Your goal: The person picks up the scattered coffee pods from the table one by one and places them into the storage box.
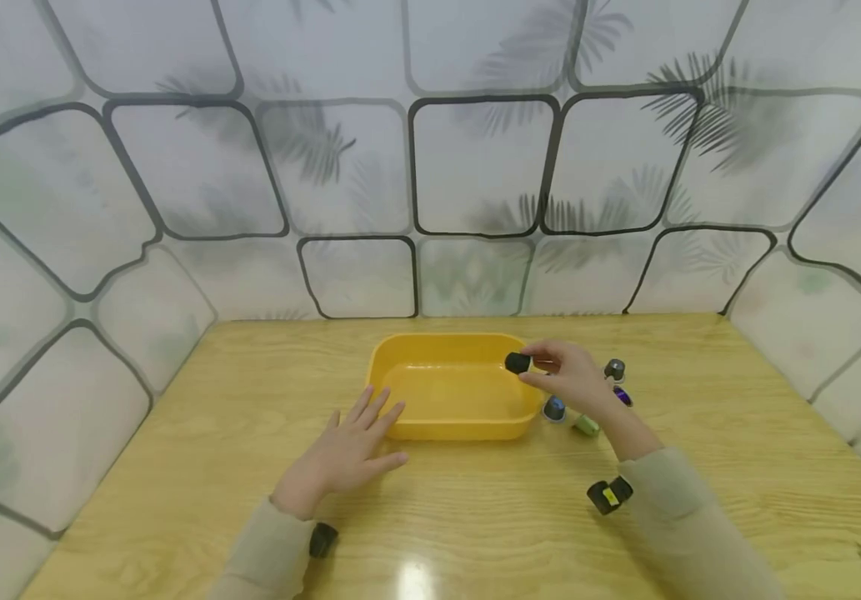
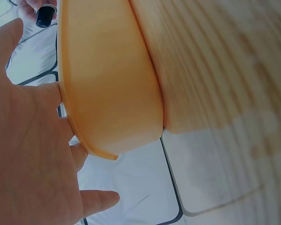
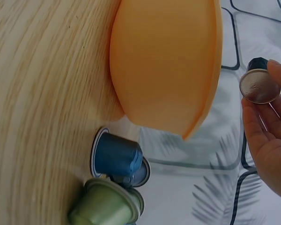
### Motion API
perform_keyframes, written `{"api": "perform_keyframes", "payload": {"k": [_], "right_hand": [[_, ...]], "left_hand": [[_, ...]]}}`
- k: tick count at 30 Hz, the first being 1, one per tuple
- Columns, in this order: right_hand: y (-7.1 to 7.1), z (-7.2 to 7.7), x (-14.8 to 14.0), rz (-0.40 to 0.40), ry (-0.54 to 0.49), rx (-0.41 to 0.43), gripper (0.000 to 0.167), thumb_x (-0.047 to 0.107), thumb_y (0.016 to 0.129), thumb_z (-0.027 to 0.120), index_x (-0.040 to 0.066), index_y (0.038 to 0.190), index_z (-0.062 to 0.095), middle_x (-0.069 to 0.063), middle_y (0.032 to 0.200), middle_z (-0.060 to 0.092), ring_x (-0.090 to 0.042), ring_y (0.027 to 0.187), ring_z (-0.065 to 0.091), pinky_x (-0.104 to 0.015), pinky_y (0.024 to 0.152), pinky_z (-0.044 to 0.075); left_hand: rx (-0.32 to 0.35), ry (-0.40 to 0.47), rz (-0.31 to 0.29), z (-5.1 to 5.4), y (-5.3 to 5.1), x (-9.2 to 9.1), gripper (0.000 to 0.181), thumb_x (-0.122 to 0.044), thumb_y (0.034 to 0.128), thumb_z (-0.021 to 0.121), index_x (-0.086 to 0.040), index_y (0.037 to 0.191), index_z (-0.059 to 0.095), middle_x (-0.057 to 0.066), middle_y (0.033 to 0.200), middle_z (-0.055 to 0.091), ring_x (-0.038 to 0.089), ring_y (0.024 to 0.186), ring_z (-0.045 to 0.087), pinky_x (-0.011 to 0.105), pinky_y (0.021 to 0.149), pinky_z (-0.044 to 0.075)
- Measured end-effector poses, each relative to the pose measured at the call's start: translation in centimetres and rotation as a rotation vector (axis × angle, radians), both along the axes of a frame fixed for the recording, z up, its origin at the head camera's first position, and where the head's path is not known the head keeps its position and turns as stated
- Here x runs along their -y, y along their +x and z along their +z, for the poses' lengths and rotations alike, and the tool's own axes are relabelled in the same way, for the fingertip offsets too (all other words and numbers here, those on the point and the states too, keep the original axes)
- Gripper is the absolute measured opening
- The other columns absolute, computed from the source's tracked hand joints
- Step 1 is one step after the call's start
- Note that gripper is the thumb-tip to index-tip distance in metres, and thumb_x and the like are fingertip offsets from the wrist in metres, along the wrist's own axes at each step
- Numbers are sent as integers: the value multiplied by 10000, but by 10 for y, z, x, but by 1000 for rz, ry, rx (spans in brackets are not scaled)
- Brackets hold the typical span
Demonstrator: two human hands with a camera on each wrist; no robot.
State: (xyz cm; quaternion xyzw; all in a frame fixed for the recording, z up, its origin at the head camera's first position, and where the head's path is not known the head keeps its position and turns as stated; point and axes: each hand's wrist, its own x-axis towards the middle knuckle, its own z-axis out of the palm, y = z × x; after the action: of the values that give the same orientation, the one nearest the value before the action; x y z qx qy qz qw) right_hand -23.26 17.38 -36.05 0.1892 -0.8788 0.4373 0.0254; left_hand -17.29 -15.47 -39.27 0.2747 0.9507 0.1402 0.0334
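Note:
Between thumb and fingers, my right hand point(image 1: 567, 375) pinches a black coffee capsule point(image 1: 518, 362) above the right end of a yellow tray point(image 1: 441, 430). In the right wrist view the capsule's foil lid point(image 3: 260, 86) faces the camera. My left hand point(image 1: 347, 450) has its fingers spread over the tray's near left corner. Seen from the left wrist, those fingers reach the tray's rim point(image 2: 65, 93). Right of the tray lie a blue capsule point(image 1: 554, 408), a green capsule point(image 1: 586, 426), a purple capsule point(image 1: 623, 396) and a dark grey capsule point(image 1: 614, 369).
Everything stands on a light wooden table point(image 1: 475, 517). A patterned curtain point(image 1: 475, 167) encloses the back and both sides. Black wrist devices point(image 1: 610, 496) are worn at both sleeves. The loose capsules lie close under and beside the right forearm.

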Motion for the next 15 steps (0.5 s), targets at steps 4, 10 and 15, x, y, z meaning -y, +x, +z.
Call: {"api": "perform_keyframes", "payload": {"k": [4,10,15], "right_hand": [[0,1,6,17,24,-25,363,174,804,659,-2,1109,571,-171,1114,554,-330,1048,515,-387,847,434],[0,1,8,19,46,-46,339,139,799,662,-11,1091,580,-173,1081,569,-330,1015,536,-387,828,446],[0,-1,10,21,85,-64,327,144,791,670,5,1077,592,-162,1054,591,-328,983,555,-397,804,458]], "left_hand": [[-10,-10,-11,0,-2,-2,707,-534,877,402,-152,1426,175,92,1470,29,271,1321,-63,614,961,112],[-9,-8,-22,1,-3,-3,733,-534,870,417,-127,1426,167,129,1464,32,290,1318,-63,577,984,109],[-10,-21,-13,3,-1,-4,740,-536,864,429,-126,1425,173,134,1463,47,302,1318,-46,577,983,123]]}}
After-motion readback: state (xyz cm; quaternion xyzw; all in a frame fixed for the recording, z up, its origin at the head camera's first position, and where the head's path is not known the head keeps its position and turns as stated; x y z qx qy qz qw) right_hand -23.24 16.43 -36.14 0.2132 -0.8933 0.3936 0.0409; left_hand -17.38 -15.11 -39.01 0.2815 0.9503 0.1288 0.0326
